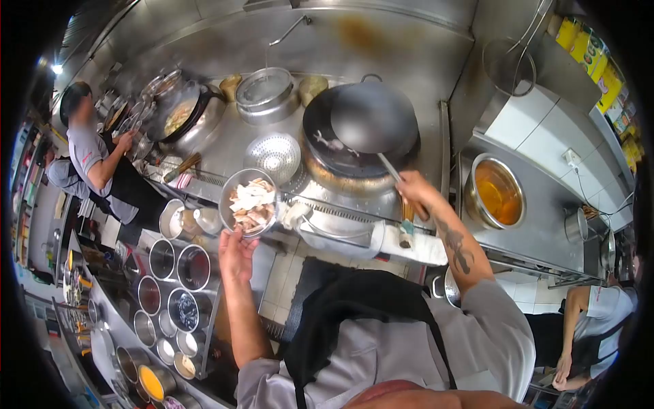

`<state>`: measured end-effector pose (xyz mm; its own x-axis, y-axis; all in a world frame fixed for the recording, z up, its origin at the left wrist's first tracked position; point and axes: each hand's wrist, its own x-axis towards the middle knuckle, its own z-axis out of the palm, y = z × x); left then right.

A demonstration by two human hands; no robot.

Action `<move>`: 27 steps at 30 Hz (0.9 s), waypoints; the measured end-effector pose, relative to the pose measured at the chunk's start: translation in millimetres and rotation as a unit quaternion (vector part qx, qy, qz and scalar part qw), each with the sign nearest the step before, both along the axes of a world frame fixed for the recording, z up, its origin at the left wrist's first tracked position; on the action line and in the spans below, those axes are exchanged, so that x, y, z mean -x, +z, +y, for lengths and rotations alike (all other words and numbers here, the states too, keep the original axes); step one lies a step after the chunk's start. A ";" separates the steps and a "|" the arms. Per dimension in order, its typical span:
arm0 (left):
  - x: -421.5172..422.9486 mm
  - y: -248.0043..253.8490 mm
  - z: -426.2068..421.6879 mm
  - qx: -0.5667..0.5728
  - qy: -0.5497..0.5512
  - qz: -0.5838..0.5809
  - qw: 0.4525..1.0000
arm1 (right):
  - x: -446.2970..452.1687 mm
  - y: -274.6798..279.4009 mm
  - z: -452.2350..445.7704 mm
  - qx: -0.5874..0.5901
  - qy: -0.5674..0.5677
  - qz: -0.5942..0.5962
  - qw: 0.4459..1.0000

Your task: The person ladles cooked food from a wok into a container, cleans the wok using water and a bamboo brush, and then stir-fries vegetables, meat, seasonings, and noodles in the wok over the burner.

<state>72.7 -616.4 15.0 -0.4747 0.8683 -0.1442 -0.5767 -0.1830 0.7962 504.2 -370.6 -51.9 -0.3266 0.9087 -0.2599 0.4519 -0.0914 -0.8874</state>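
1. In front of the body, by the front edge of the steel surface [225, 145]: a round steel bowl [226, 194], with pale and brown slices of meat [252, 203] piled up inside.
2. At the near side of that bowl: the left hand [235, 253], clamped on the rim.
3. Well apart from it, over to the right: the right hand [417, 191], wrapped tight around a long-handled tool [388, 165].
4. At the far end of the tool: a round gray blurry patch [371, 117]. Too blurry to tell the shape of that end.
5. Around and under the blur: a big black wok [319, 114], with a few pale bits [329, 142] inside, on the left.
6. Just behind the steel bowl: a silver strainer [272, 155], full of tiny holes. Farther back: a pot with a lid [264, 88].
7. Along the front edge, below the right hand: a white cloth [429, 249].
8. Far to the right: a big metal bowl [474, 194] of orange liquid [501, 194].
9. Down on the left: lots of metal pots [178, 264], close together.
10. Far left: a person in a dark apron [99, 153], near another pan of food [179, 116]. Low on the right: another person in gray [606, 317].
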 end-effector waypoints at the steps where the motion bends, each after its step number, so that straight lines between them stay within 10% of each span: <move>1: 2.3 -2.6 12.8 0.000 -0.009 0.002 1.000 | 2.1 -6.1 -6.9 -0.095 0.010 -0.101 0.990; 2: 4.7 -5.6 24.5 0.001 -0.020 0.005 1.000 | 1.7 -20.5 -13.4 -0.310 0.026 -0.201 0.929; 8: 10.6 -10.1 66.7 0.021 -0.046 0.001 0.999 | 20.0 -22.3 -25.3 -0.216 0.009 -0.392 0.894; 27: 32.8 -19.1 71.8 0.044 -0.019 0.011 0.999 | 50.1 -13.1 -27.6 -0.199 -0.010 -0.335 0.921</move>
<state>39.9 -544.5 -4.0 -0.4453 0.8703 -0.2106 -0.5634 -0.0896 0.8213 454.1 -398.2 -65.0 -0.1959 0.9797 -0.0428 0.9120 0.1660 -0.3750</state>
